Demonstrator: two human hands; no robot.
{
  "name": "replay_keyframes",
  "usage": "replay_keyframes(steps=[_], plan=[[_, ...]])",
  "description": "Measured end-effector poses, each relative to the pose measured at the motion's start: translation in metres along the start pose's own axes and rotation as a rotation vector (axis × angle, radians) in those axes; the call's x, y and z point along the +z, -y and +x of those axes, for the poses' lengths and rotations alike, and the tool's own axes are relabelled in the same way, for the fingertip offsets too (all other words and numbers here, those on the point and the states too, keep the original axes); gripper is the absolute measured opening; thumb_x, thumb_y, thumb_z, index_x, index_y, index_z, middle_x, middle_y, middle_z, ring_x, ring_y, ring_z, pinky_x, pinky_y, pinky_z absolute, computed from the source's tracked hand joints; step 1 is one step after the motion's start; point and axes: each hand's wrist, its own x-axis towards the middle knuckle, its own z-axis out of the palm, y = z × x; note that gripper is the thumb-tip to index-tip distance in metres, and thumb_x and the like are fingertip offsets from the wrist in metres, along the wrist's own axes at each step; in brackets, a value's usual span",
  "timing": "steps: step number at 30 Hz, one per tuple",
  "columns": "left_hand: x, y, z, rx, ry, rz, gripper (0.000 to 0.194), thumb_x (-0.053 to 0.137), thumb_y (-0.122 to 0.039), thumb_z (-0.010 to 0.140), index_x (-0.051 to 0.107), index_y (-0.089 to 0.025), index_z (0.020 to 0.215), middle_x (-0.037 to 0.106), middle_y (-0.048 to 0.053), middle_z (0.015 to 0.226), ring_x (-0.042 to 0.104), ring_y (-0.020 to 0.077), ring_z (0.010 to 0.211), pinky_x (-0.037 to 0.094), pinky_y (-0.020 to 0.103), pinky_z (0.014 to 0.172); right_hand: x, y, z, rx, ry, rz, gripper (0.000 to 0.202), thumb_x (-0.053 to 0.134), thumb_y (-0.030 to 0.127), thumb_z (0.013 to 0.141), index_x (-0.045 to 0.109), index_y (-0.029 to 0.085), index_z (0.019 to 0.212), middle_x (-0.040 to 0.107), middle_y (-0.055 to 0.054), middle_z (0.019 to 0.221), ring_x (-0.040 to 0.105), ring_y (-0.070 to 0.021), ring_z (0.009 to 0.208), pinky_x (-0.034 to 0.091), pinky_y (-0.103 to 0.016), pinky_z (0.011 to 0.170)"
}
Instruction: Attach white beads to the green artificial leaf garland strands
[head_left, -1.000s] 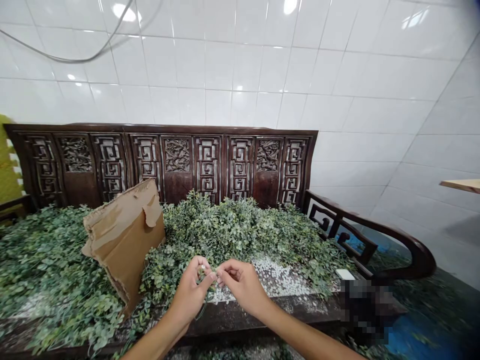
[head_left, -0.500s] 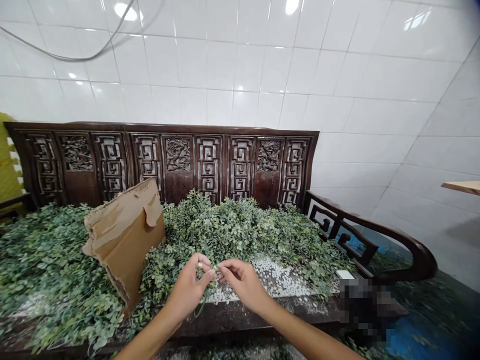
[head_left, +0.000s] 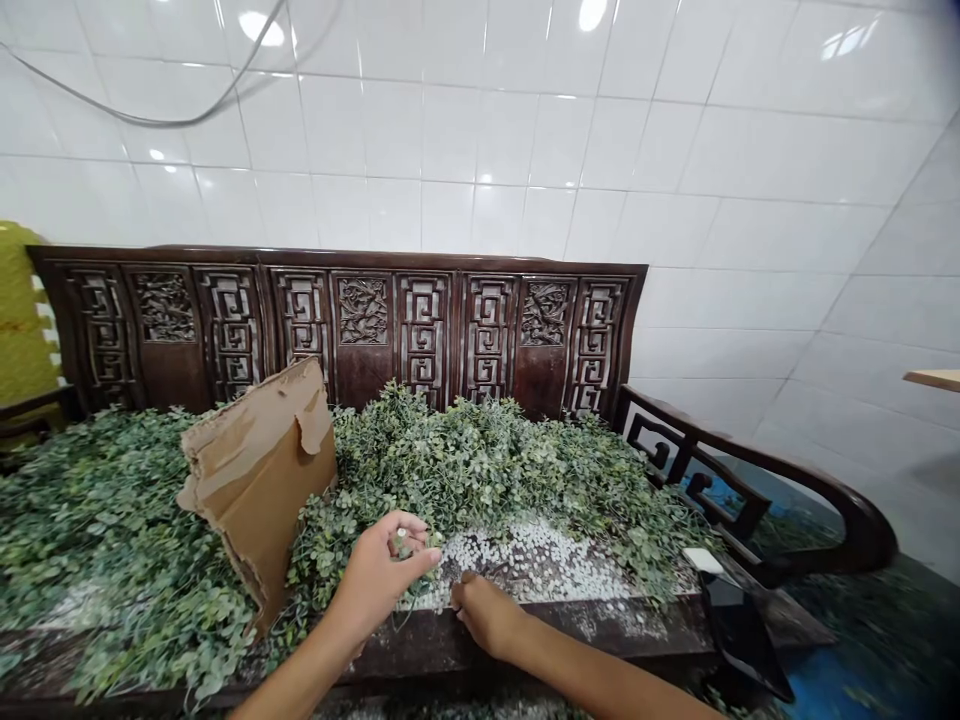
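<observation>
My left hand (head_left: 379, 572) is closed around a small sprig of artificial greenery (head_left: 405, 546), with a white bit showing among its leaves. Lower and to the right, my right hand (head_left: 487, 615) is curled shut by the front edge of the wooden bench seat (head_left: 420, 645); whatever its fingertips hold is hidden. Small white pieces (head_left: 555, 552) lie scattered on the seat just beyond it. Behind both hands spreads a heap of green artificial foliage (head_left: 465, 460).
A torn cardboard sheet (head_left: 277, 480) stands upright on the left, splitting off another foliage heap (head_left: 112, 520). At the right end lie a dark phone-like slab (head_left: 742, 635) and a white block (head_left: 703, 561). The carved backrest (head_left: 364, 365) and curved armrest (head_left: 810, 485) bound the bench.
My right hand has come away from the sprig and moved down toward the seat's front edge. The left hand stays nearly in place with the sprig. The view has shifted slightly.
</observation>
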Motion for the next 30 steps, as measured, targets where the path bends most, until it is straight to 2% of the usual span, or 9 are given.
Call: replay_keyframes(steps=[4, 7, 10, 13, 15, 18, 22, 27, 30], plan=[[-0.001, 0.005, 0.0, -0.017, 0.026, 0.065, 0.029, 0.066, -0.045, 0.069, 0.067, -0.018, 0.08, 0.067, 0.003, 0.07, 0.059, 0.0207, 0.07, 0.043, 0.029, 0.066, -0.004, -0.001, -0.001, -0.024, -0.033, 0.026, 0.022, 0.05, 0.003, 0.078, 0.069, 0.009, 0.088, 0.068, -0.019, 0.097, 0.067, -0.0259, 0.085, 0.046, -0.03, 0.072], [-0.002, 0.008, 0.001, 0.01, 0.017, 0.075, 0.03, 0.062, -0.046, 0.072, 0.068, -0.018, 0.079, 0.07, 0.005, 0.077, 0.06, 0.0221, 0.075, 0.043, 0.03, 0.069, -0.015, 0.003, -0.003, -0.073, -0.089, 0.114, 0.02, 0.052, 0.002, 0.075, 0.068, 0.012, 0.083, 0.07, -0.013, 0.091, 0.066, -0.0216, 0.083, 0.046, -0.026, 0.071], [-0.002, 0.007, 0.001, 0.057, 0.033, 0.063, 0.027, 0.057, -0.046, 0.077, 0.064, -0.019, 0.076, 0.068, 0.003, 0.075, 0.061, 0.0212, 0.074, 0.044, 0.03, 0.07, -0.038, 0.012, -0.003, -0.104, -0.165, 0.243, 0.022, 0.05, 0.003, 0.078, 0.067, 0.014, 0.085, 0.07, -0.005, 0.078, 0.064, -0.0154, 0.072, 0.046, -0.021, 0.065], [-0.001, 0.004, -0.001, 0.079, 0.045, 0.018, 0.027, 0.053, -0.047, 0.079, 0.059, -0.021, 0.075, 0.065, 0.001, 0.074, 0.062, 0.0201, 0.07, 0.046, 0.029, 0.066, -0.071, 0.025, -0.009, -0.127, -0.277, 0.39, 0.021, 0.048, 0.012, 0.086, 0.068, 0.015, 0.089, 0.069, -0.004, 0.082, 0.065, -0.0143, 0.076, 0.05, -0.022, 0.068], [-0.001, 0.003, -0.001, 0.083, 0.014, 0.07, 0.026, 0.055, -0.046, 0.077, 0.061, -0.02, 0.074, 0.066, 0.002, 0.074, 0.062, 0.0211, 0.072, 0.046, 0.03, 0.067, -0.093, 0.034, -0.019, -0.169, -0.376, 0.68, 0.011, 0.062, 0.02, 0.081, 0.072, 0.016, 0.079, 0.068, -0.006, 0.085, 0.065, -0.0169, 0.08, 0.052, -0.026, 0.072], [0.0, 0.002, 0.0, 0.073, -0.014, 0.147, 0.023, 0.058, -0.042, 0.073, 0.066, -0.02, 0.074, 0.07, 0.004, 0.073, 0.063, 0.0234, 0.075, 0.046, 0.031, 0.07, -0.113, 0.048, -0.035, -0.184, -0.408, 0.931, 0.015, 0.071, 0.031, 0.076, 0.074, 0.017, 0.081, 0.068, -0.006, 0.088, 0.066, -0.0187, 0.082, 0.053, -0.03, 0.076], [0.0, -0.002, -0.001, 0.074, 0.009, 0.141, 0.023, 0.058, -0.039, 0.072, 0.07, -0.019, 0.074, 0.073, 0.005, 0.074, 0.064, 0.0237, 0.074, 0.046, 0.031, 0.069, -0.119, 0.062, -0.047, -0.225, -0.42, 1.01, 0.022, 0.07, 0.038, 0.078, 0.072, 0.017, 0.084, 0.068, -0.005, 0.083, 0.067, -0.0182, 0.076, 0.055, -0.032, 0.072], [0.0, -0.009, -0.003, 0.056, 0.062, 0.12, 0.028, 0.055, -0.042, 0.077, 0.071, -0.019, 0.079, 0.075, 0.006, 0.083, 0.066, 0.0253, 0.083, 0.047, 0.031, 0.074, -0.113, 0.07, -0.049, -0.244, -0.528, 0.81, 0.015, 0.064, 0.032, 0.083, 0.07, 0.018, 0.085, 0.068, -0.003, 0.079, 0.064, -0.0164, 0.072, 0.053, -0.027, 0.067], [0.001, -0.011, -0.005, 0.086, 0.038, 0.126, 0.03, 0.054, -0.044, 0.078, 0.071, -0.019, 0.079, 0.075, 0.006, 0.084, 0.065, 0.0254, 0.084, 0.047, 0.032, 0.078, -0.11, 0.07, -0.047, -0.254, -0.581, 0.793, 0.014, 0.065, 0.031, 0.083, 0.068, 0.018, 0.082, 0.068, -0.003, 0.078, 0.065, -0.0161, 0.072, 0.054, -0.026, 0.067]])
